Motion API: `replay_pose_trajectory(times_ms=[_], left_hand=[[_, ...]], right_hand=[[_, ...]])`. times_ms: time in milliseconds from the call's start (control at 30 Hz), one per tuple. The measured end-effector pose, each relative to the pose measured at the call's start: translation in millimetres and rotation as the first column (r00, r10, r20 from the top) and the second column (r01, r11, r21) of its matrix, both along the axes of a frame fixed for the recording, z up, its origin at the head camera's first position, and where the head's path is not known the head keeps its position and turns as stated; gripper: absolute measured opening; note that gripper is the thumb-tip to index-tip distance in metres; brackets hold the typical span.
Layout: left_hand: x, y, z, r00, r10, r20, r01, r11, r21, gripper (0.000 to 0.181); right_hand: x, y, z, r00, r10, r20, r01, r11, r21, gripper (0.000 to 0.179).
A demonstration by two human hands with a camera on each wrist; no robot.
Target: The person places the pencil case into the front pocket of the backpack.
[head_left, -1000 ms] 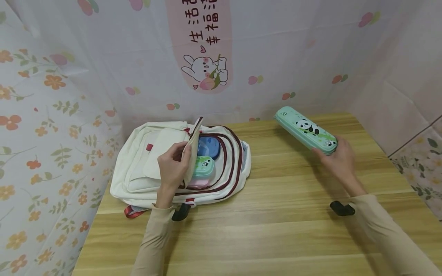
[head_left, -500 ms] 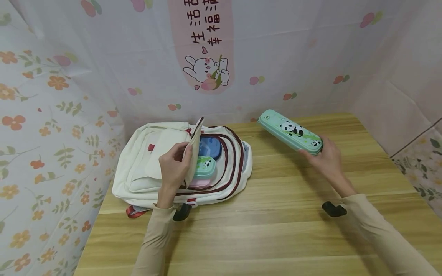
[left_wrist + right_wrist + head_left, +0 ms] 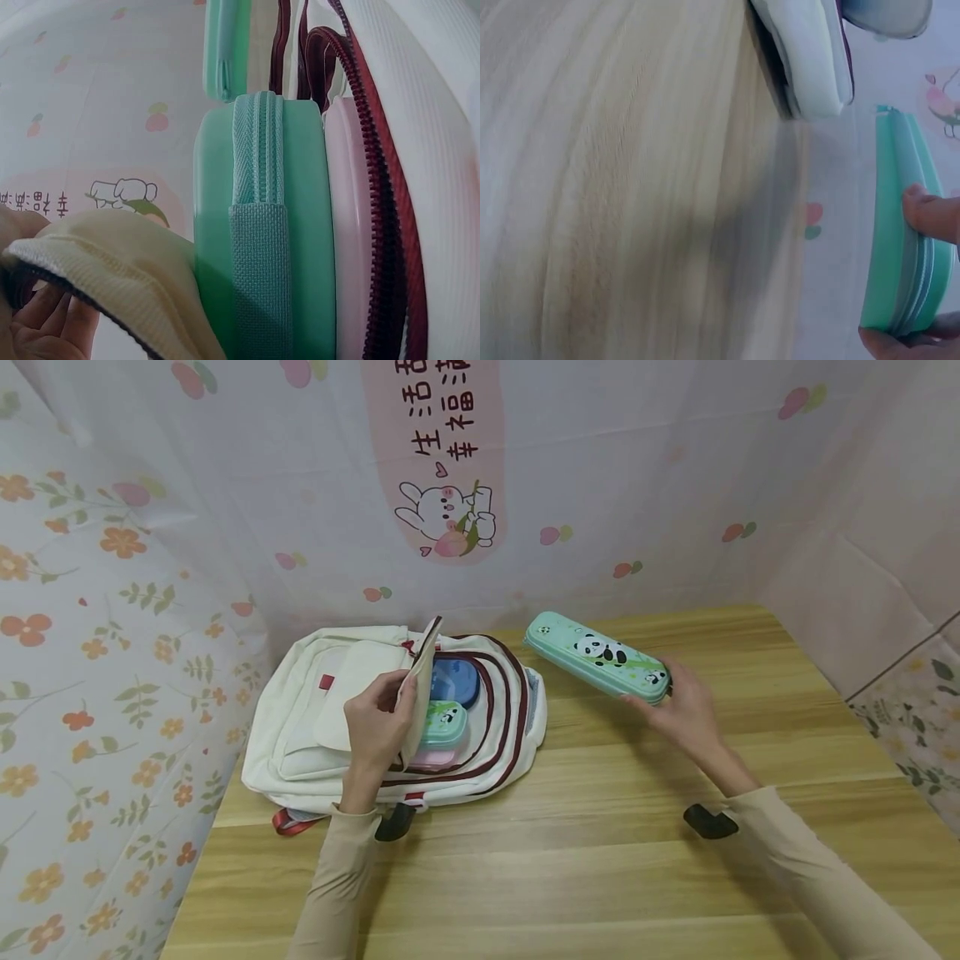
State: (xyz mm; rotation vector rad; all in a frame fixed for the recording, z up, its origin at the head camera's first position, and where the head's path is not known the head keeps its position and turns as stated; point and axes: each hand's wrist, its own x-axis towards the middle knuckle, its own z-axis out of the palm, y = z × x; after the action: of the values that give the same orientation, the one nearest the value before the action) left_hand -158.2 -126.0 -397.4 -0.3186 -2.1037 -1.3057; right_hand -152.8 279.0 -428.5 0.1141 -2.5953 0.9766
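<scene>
A white backpack [image 3: 330, 710] with dark red zips lies on the table at left, its front compartment unzipped. My left hand [image 3: 378, 718] pinches the edge of the backpack's flap [image 3: 127, 270] and lifts it. Inside the opening sit a blue case [image 3: 455, 682], a green panda case [image 3: 446, 723] and something pink [image 3: 351, 225]. To the right of the backpack, my right hand [image 3: 686, 710] grips one end of a mint-green panda pencil case [image 3: 592, 652]. That pencil case is held above the table, zip side visible in the right wrist view.
The wooden table [image 3: 570, 860] runs up to a white printed cloth [image 3: 637, 468] behind it. Another flowered cloth [image 3: 112, 693] hangs along the left side. A red strap loop [image 3: 291, 822] sticks out beneath the backpack.
My right hand has carried the pencil case leftward and slightly down, nearer the backpack. The left hand keeps its hold on the flap in the same place.
</scene>
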Motion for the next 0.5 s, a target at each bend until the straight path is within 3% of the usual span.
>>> replay_pose_trajectory(times_ms=[200, 500], left_hand=[[1.2, -1.3, 1.4, 1.000, -0.018, 0.000, 0.018, 1.000, -0.001, 0.015], [0.4, -1.9, 0.0, 1.000, 0.018, -0.005, -0.018, 0.999, -0.028, 0.015]], right_hand=[[2.0, -13, -3.5, 0.997, 0.079, -0.018, -0.079, 0.997, -0.002, 0.071], [2.6, -32, -6.1, 0.981, 0.171, 0.091, -0.168, 0.985, -0.045, 0.078]])
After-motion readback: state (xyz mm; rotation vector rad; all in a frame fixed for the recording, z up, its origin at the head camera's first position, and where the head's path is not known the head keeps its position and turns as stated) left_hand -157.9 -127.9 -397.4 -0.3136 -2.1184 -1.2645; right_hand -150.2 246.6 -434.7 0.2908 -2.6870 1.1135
